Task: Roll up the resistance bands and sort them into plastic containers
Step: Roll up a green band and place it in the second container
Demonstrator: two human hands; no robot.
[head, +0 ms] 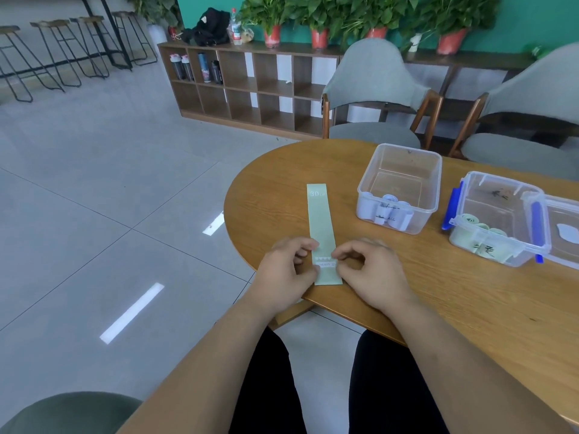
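Observation:
A pale green resistance band (321, 220) lies flat and unrolled on the round wooden table (438, 292), running away from me. My left hand (288, 270) pinches its near end from the left side. My right hand (366, 270) pinches the same end from the right. A clear plastic container (401, 186) behind and to the right holds several rolled white bands. Farther right, a second clear container (498, 220) with blue clips holds rolled green bands.
A third container or lid (560, 227) sits at the right edge, partly cut off. Two grey chairs (376, 98) stand behind the table. A wooden shelf unit (250, 86) with potted plants lines the far wall. Tiled floor spreads to the left.

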